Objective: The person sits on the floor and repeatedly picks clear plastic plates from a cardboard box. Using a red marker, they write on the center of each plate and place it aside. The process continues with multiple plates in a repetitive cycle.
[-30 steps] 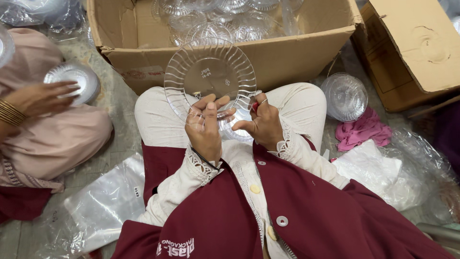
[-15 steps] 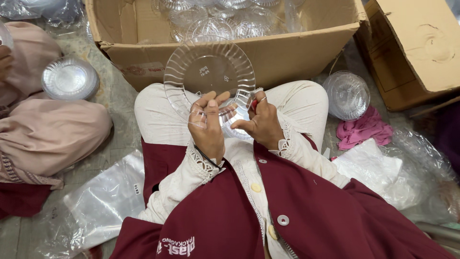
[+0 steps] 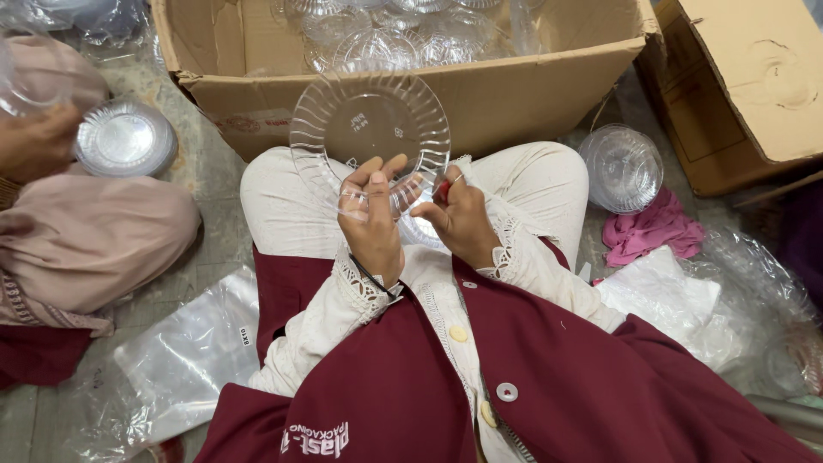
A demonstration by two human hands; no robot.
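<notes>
Grey floor lies under everything, strewn with clear plastic bags (image 3: 184,360) and open cardboard boxes. Held up over the lap, just in front of the near box wall, is a clear plastic plate (image 3: 369,129), round, with a fluted rim and a flat centre, tilted so its face turns toward the camera. The left hand (image 3: 373,219) grips its lower edge, thumb and fingers closed around the rim. The right hand (image 3: 459,219) is closed too, pinching something small and red beside that same edge; what it is cannot be told. By the look of it, the step in hand is checking or trimming the plate's rim, and the next move would call for a steady grip and a slow turn of the plate so that the rest of the edge comes round to the right hand.

Behind the plate, the big cardboard box (image 3: 514,94) holds many more clear plates. To the right a stack of clear bowls (image 3: 621,167) sits on the floor beside a pink cloth (image 3: 656,231) and a second box (image 3: 746,86). At the left, another person sits with a stack of plates (image 3: 124,137) close by.
</notes>
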